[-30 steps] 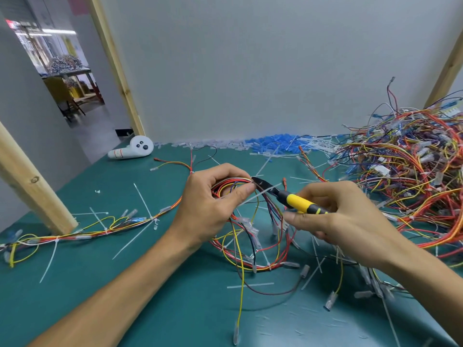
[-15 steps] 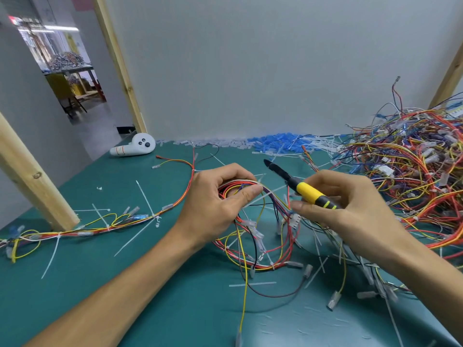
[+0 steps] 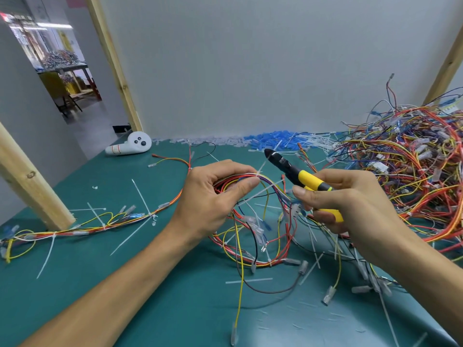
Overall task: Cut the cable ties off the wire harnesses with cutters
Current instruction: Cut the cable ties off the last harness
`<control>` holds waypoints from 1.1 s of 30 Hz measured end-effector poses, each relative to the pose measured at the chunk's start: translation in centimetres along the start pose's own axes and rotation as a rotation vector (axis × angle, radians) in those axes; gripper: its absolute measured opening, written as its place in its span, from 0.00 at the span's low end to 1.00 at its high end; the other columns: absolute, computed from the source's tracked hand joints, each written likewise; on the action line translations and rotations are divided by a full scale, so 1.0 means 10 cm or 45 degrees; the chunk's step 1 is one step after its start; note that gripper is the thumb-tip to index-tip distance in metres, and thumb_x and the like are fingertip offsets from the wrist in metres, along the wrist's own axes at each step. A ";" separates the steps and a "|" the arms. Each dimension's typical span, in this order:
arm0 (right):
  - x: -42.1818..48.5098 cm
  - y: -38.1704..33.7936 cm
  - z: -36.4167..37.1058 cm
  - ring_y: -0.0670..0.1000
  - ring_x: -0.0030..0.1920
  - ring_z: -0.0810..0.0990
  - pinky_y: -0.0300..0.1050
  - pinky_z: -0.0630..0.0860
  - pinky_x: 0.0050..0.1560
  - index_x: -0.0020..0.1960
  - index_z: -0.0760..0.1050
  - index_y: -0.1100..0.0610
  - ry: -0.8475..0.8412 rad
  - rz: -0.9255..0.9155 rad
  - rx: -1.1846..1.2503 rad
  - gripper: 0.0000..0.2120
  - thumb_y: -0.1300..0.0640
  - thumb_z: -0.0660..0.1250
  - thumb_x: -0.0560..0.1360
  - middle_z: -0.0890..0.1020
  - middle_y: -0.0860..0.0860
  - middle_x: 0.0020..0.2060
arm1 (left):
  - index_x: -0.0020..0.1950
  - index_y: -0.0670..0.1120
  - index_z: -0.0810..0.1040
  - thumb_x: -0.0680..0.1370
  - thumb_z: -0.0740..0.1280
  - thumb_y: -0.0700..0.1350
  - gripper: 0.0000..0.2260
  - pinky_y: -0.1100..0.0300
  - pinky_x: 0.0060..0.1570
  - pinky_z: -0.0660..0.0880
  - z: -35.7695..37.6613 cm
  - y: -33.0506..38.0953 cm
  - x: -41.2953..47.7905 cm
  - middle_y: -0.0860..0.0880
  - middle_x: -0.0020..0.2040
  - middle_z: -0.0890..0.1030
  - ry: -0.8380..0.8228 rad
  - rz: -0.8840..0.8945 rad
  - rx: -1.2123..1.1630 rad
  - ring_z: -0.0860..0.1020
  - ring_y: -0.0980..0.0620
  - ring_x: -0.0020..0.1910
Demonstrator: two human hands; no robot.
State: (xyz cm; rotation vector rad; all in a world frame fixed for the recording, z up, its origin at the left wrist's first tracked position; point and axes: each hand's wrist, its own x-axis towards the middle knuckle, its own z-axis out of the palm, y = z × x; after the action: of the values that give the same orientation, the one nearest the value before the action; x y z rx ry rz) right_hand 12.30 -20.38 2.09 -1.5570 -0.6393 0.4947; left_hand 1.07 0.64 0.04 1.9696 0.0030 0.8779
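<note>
My left hand (image 3: 213, 196) grips a looped wire harness (image 3: 270, 221) of red, yellow and purple wires above the green table (image 3: 100, 284). A white cable tie (image 3: 260, 169) sticks up from the bundle just past my fingertips, and its long tail slants down to the left. My right hand (image 3: 350, 204) holds the yellow-handled cutters (image 3: 300, 176). Their black jaws point up and left, a short way right of the tie and clear of it. The rest of the harness hangs down onto the table.
A large heap of tied harnesses (image 3: 413, 166) fills the right side. Another harness (image 3: 87, 224) lies stretched along the left. Cut ties (image 3: 140, 236) and connectors litter the table. A white controller (image 3: 130, 146) lies at the back left, beside wooden posts (image 3: 32, 186).
The cutters have drawn back up and to the right, away from the bundle. My left hand has turned the harness, so the cable tie now stands up at my fingertips.
</note>
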 end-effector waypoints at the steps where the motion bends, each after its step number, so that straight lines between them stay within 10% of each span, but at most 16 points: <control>1: -0.01 -0.01 0.01 0.51 0.28 0.63 0.36 0.57 0.25 0.38 0.82 0.57 -0.005 0.000 0.015 0.12 0.51 0.81 0.64 0.78 0.57 0.34 | 0.51 0.43 0.87 0.77 0.75 0.38 0.04 0.64 0.47 0.78 0.00 0.00 0.00 0.49 0.44 0.86 0.005 0.014 0.008 0.84 0.55 0.44; 9: -0.03 0.03 0.02 0.42 0.25 0.71 0.28 0.64 0.26 0.42 0.82 0.58 0.011 -0.157 -0.150 0.09 0.57 0.81 0.70 0.79 0.46 0.27 | 0.55 0.42 0.87 0.76 0.76 0.37 0.08 0.69 0.47 0.77 0.04 0.03 -0.04 0.57 0.44 0.87 -0.028 -0.029 -0.042 0.84 0.60 0.43; 24: 0.04 0.05 -0.01 0.51 0.28 0.66 0.37 0.59 0.26 0.41 0.83 0.59 0.043 -0.101 0.031 0.21 0.50 0.85 0.56 0.81 0.54 0.32 | 0.50 0.42 0.88 0.75 0.76 0.36 0.05 0.65 0.48 0.79 -0.01 0.08 0.00 0.50 0.45 0.88 0.033 0.006 -0.033 0.85 0.57 0.44; 30: 0.01 0.03 -0.04 0.42 0.31 0.80 0.29 0.71 0.30 0.43 0.84 0.55 0.129 -0.381 -0.281 0.12 0.52 0.83 0.65 0.86 0.49 0.35 | 0.46 0.43 0.87 0.78 0.75 0.39 0.01 0.69 0.42 0.74 0.01 0.04 0.01 0.55 0.37 0.85 -0.027 -0.087 -0.028 0.80 0.62 0.38; 33: 0.03 0.06 -0.05 0.49 0.41 0.86 0.42 0.82 0.43 0.45 0.83 0.52 0.167 -0.413 -0.451 0.13 0.51 0.83 0.66 0.88 0.47 0.40 | 0.46 0.45 0.85 0.79 0.73 0.39 0.04 0.72 0.38 0.71 -0.01 0.04 0.01 0.59 0.35 0.82 -0.028 -0.110 -0.012 0.77 0.64 0.35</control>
State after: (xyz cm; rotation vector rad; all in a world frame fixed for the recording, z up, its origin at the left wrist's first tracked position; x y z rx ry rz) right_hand 12.92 -20.62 1.57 -1.7555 -0.8926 0.0334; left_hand 0.94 0.52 0.43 1.9549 0.0706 0.7990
